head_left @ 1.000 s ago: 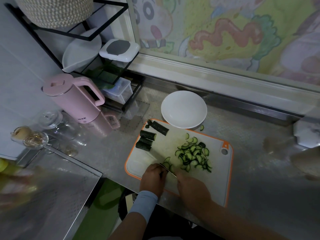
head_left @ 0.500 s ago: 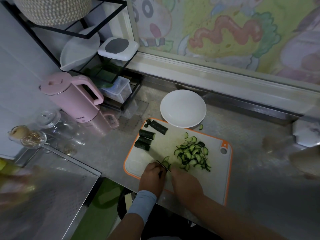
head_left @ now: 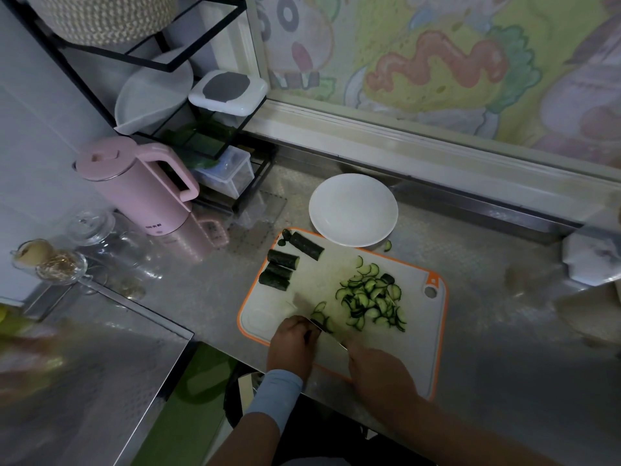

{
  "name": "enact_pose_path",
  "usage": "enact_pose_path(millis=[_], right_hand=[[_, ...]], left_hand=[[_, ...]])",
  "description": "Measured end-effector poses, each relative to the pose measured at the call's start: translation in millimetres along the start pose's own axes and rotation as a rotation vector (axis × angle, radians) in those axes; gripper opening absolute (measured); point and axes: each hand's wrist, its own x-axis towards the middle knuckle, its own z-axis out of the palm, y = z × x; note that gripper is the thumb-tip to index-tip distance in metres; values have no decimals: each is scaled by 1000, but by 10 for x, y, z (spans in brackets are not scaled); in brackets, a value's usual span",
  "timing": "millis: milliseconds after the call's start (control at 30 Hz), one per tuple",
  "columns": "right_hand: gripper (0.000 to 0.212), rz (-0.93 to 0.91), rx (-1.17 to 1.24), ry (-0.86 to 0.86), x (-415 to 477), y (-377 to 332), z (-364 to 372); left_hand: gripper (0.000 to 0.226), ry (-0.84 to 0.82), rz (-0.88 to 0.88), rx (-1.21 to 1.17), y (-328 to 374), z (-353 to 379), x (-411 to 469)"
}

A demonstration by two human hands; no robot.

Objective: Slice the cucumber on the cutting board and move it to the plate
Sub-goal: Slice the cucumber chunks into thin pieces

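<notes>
My right hand (head_left: 379, 375) grips knife (head_left: 331, 348), blade on board (head_left: 322, 280); left hand (head_left: 293, 344) clamps cucumber (head_left: 308, 334) against blade. Slices (head_left: 373, 301) piled just beside; plate (head_left: 353, 210) beyond board.

The left hand (head_left: 291, 344) covers whatever lies under its curled fingers. The knife (head_left: 328, 339) shows only part of its blade, its handle buried in the right hand (head_left: 379, 375). The picture's top edge cuts the woven basket (head_left: 100, 18). The yellow-green shapes (head_left: 10, 322) at the left edge are blurred beyond telling.
</notes>
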Motion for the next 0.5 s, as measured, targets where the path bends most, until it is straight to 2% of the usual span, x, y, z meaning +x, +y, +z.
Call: enact_pose_path(millis=[200,233,333,500], right_hand=[[22,-49,-73,103,326,-213,73],[20,-60,-69,103,361,-262,38],[32,-57,-108,73,397,-335,-49],[27,-31,-10,61,190,-139,44]], left_hand=[[5,25,16,-43,-51,54,-24],[5,28,11,-44,-60,58,-26],[7,21,-10,-35,-59,49,-19],[12,24,4,-33,-39,11,-17]])
